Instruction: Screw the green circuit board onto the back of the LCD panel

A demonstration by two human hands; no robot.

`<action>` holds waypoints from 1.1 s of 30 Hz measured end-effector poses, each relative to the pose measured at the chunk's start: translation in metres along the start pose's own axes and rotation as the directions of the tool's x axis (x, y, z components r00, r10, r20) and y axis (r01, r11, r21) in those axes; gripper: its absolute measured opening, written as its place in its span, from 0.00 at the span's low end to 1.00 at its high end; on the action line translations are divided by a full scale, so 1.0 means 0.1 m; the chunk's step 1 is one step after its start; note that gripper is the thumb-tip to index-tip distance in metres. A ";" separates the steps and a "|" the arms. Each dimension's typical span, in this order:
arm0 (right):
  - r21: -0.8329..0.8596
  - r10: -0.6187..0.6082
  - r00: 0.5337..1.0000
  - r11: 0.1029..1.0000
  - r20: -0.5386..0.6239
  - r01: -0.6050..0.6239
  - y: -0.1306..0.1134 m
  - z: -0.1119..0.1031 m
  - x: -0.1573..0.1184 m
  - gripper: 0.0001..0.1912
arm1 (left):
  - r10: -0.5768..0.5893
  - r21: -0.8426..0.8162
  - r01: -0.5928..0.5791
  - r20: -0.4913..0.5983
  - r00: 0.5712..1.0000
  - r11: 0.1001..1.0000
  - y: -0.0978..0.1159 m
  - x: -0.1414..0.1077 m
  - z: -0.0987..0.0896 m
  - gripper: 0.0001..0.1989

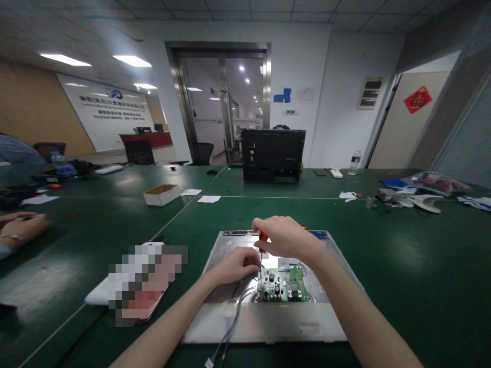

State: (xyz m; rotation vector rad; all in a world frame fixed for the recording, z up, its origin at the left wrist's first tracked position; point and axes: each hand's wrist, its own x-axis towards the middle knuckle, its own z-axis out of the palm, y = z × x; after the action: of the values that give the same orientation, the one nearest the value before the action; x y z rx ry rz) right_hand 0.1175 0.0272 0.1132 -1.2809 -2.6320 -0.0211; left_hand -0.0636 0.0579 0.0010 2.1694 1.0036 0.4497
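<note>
A screwdriver (pixel 263 236) with an orange and black handle stands upright in my right hand (pixel 282 234), whose fingers wrap round the handle from above. Its thin shaft points down at the upper left corner of a green circuit board (pixel 282 286). Right beside the tip, my left hand (pixel 241 263) has thumb and fingertips closed together; what they pinch, if anything, is too small to tell. The board lies on the back of a silver display panel (pixel 215 322). Grey cables (pixel 237 317) run from the board's left side over the panel's front edge.
A black monitor housing (pixel 273 153) stands at the back of the green table. To the left lie a pixelated, phone-like item (pixel 149 286) and an open cardboard box (pixel 161 195). Another person's hand (pixel 25 227) rests at far left. Parts and bags (pixel 425 191) lie at right.
</note>
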 end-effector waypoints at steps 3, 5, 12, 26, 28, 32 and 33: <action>0.075 -0.052 0.999 0.996 -0.009 0.053 0.01 0.00 -0.03 0.13 | 0.003 0.006 -0.003 -0.005 1.000 1.000 0.01 -0.01 0.02 0.02; 0.100 -0.074 0.997 0.992 -0.007 0.075 0.02 0.01 -0.04 0.14 | 0.011 -0.001 -0.011 0.001 1.000 1.000 0.00 -0.01 0.02 0.02; 0.059 -0.018 1.000 0.998 -0.016 0.019 0.03 0.01 -0.02 0.11 | 0.004 -0.019 -0.003 0.035 0.999 1.000 -0.02 0.01 0.01 0.03; 0.084 -0.075 0.997 0.994 -0.030 0.077 0.06 0.01 -0.04 0.11 | 0.027 0.002 -0.027 0.011 1.000 1.000 0.02 0.00 0.01 0.02; 0.088 -0.059 0.998 0.994 -0.012 0.060 0.07 0.01 -0.05 0.12 | 0.027 -0.003 -0.027 0.011 1.000 1.000 0.02 0.00 0.01 0.02; 0.071 -0.020 1.000 0.997 -0.005 0.020 0.06 -0.01 -0.02 0.11 | 0.013 -0.007 -0.013 0.010 1.000 1.000 0.03 0.00 0.02 0.02; 0.063 -0.015 1.000 0.998 -0.008 0.016 0.05 -0.01 -0.01 0.10 | 0.011 -0.009 -0.010 0.012 1.000 1.000 0.04 0.00 0.02 0.02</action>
State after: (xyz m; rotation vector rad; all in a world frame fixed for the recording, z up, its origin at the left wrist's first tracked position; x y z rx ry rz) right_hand 0.1226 0.0291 0.1139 -1.2376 -2.6148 0.0543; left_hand -0.0608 0.0550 0.0026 2.1680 0.9824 0.4445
